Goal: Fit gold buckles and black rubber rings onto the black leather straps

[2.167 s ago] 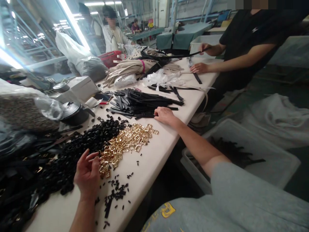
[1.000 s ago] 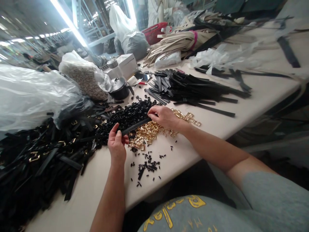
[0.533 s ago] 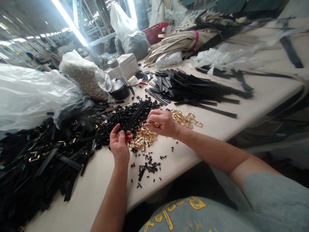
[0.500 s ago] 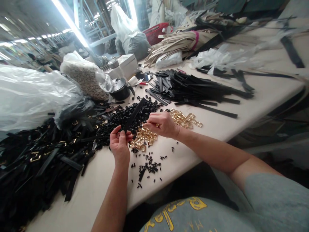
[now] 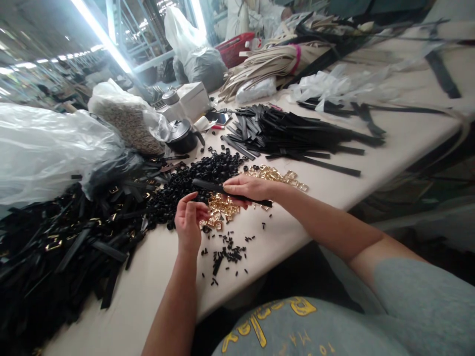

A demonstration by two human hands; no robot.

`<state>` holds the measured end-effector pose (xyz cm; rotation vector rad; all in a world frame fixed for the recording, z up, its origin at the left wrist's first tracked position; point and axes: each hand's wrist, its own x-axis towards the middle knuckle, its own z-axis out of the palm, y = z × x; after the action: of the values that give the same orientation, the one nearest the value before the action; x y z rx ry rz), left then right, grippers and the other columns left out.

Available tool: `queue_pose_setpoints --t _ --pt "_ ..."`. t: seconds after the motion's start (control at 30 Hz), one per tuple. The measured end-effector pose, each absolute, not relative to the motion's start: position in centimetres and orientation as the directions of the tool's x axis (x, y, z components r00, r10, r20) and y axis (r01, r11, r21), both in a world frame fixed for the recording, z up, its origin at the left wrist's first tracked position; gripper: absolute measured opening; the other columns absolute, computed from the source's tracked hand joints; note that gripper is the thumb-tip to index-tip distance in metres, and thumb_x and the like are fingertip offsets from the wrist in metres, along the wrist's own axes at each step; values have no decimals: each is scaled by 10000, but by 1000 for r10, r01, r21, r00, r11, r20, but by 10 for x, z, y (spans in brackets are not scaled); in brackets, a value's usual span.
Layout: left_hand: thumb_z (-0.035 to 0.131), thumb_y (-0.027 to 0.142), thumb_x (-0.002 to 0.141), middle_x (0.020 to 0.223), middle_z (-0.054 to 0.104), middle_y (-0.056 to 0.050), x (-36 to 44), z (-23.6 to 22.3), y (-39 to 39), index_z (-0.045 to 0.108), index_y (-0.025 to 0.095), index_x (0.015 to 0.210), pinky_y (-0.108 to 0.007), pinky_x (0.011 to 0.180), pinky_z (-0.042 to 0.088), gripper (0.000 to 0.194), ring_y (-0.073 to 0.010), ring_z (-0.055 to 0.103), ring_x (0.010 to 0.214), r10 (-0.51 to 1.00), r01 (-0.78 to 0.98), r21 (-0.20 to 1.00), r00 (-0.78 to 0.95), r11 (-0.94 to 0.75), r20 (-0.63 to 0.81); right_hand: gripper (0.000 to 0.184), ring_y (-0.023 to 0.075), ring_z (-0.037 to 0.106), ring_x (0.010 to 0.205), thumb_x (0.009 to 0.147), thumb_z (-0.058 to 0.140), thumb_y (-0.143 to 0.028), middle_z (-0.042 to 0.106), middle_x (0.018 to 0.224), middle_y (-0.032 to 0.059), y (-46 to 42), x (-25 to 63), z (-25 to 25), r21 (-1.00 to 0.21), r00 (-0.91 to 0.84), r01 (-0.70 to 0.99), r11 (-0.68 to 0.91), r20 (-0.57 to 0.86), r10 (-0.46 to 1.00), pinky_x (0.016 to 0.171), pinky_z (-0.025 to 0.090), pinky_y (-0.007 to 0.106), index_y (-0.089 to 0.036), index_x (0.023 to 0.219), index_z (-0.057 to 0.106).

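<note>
Black strap (image 5: 230,190) in right hand (image 5: 247,189)

Buckles (image 5: 222,205), straps (image 5: 297,136) on table (image 5: 371,185)

- strap (image 5: 222,188): black
- buckles (image 5: 222,206): shiny gold
- rings (image 5: 193,180): black
- table (image 5: 374,163): cream
- basket (image 5: 234,45): red
- shirt (image 5: 371,316): grey, yellow letters

A factory workroom for strap or belt assembly. A long pale worktable (image 5: 371,173) carries bulk heaps: black straps (image 5: 297,133), gold buckles (image 5: 274,175), black rings (image 5: 193,180). Beige strap bundles (image 5: 267,64) lie at top centre; strip lights (image 5: 100,34) and metal racking fill the upper left.
</note>
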<state>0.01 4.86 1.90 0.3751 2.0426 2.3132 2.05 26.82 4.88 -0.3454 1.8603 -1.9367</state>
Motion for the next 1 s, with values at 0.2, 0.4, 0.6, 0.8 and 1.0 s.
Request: queue_pose_setpoints --t 0.2,0.4,0.6,0.8,1.0 --pt "752 400 753 595 580 29 -13 24 40 621 159 1032 -163 427 386 391 -80 516 477 86 87 978 -991 -188 104 265 41 436 385 986 440 -323 487 470 -82 260 23 49 -973 -783 83 217 -198 -590 426 374 161 -160 797 531" --pt "717 485 763 580 582 17 -13 22 40 637 153 966 -180 418 393 397 -85 521 446 125 25 987 -991 -158 46 268 36 424 379 990 430 -319 498 467 -83 260 22 49 -971 -759 86 224 -210 -616 426 358 162 -163 788 510" --pt "802 352 661 604 580 37 -10 22 44 656 160 987 -167 432 422 406 -73 532 459 151 -29 989 -989 -142 -8 235 42 442 402 977 425 -284 508 488 -72 258 23 48 -967 -754 102 234 -228 -616 441 367 167 -147 828 544" --pt "786 339 671 607 609 29 -11 18 43 647 161 1081 -165 448 434 468 -74 537 456 163 -101 984 -984 -147 -77 175 60 546 557 886 574 -250 601 680 -36 255 27 54 -960 -778 24 280 -194 -598 532 442 181 -130 1013 566" --pt "775 326 662 628 640 12 -9 16 45 632 156 1106 -189 490 477 497 -93 579 487 189 -153 975 -974 -159 -122 274 81 563 661 852 581 -201 678 837 18 253 30 54 -804 -920 -216 554 -21 -390 628 406 209 -154 1117 634"
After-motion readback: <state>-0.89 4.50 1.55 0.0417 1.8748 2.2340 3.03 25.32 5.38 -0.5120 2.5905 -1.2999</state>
